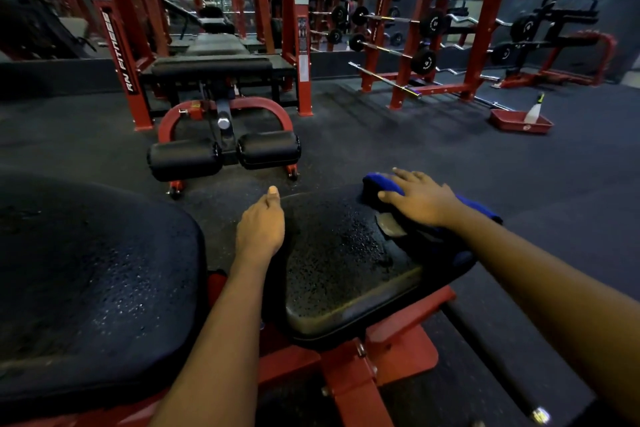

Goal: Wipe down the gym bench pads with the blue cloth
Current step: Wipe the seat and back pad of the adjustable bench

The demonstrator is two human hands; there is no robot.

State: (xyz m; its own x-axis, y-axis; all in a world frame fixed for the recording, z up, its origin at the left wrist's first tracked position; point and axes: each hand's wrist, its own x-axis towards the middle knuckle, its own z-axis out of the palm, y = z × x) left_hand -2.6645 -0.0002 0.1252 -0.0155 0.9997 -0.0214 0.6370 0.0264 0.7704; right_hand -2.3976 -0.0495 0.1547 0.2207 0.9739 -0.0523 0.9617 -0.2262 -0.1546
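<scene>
Two black bench pads on a red frame fill the near view: a large pad point(86, 270) at the left and a smaller seat pad point(339, 263) at the centre, both speckled with droplets. My right hand point(420, 198) lies flat with straight fingers on the blue cloth point(382, 184), pressing it onto the far right end of the seat pad. My left hand point(261, 225) rests at the seat pad's left edge, fingers curled over the side and thumb pointing forward. The seat pad has a torn patch point(389, 224) beside the cloth.
Another bench with two black roller pads point(223, 154) stands ahead on the dark rubber floor. Red racks with barbells point(412, 24) line the back. A red tray point(519, 121) holding a white spray bottle point(534, 109) sits on the floor at right.
</scene>
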